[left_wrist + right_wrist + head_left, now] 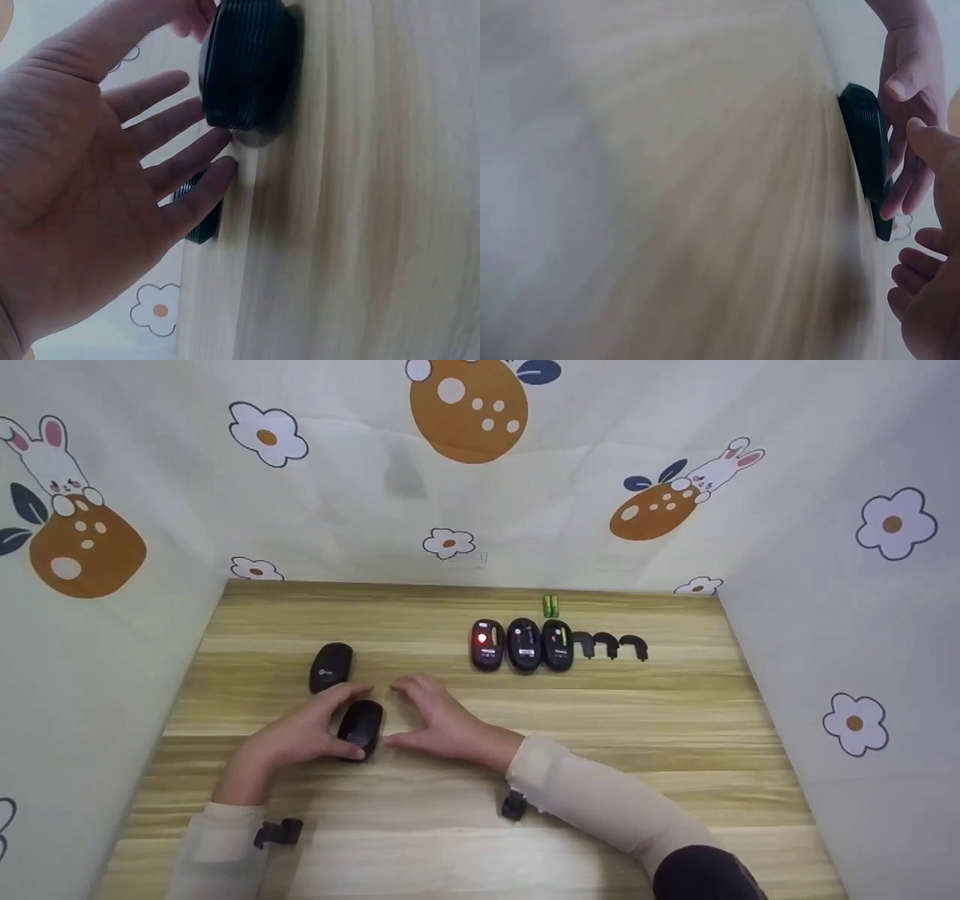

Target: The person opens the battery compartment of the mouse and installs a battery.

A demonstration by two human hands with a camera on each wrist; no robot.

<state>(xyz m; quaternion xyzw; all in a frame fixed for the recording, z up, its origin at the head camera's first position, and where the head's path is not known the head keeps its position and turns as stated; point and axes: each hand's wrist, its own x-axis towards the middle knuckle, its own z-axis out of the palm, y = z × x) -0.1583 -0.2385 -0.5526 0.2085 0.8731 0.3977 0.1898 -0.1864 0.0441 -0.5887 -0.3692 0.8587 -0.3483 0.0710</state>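
Note:
A black computer mouse (361,730) lies top side up on the wooden table, between the two hands. My left hand (307,729) reaches around its left side with the fingers spread. In the head view, the left thumb overlaps the mouse's near end, while the left wrist view shows the fingers loosely extended beside the mouse (244,71). My right hand (442,726) is just right of it, thumb and fingers apart, holding nothing. A second black mouse (331,666) sits beyond the left hand's fingers, also top side up.
Three dark mice lie underside up farther back: one with a glowing red light (487,646), a middle mouse (524,649) and a right-hand mouse (557,649). Green batteries (551,606) lie behind them. Three curved black pieces (634,645) extend rightward. Patterned cloth (345,510) walls the table's back and sides.

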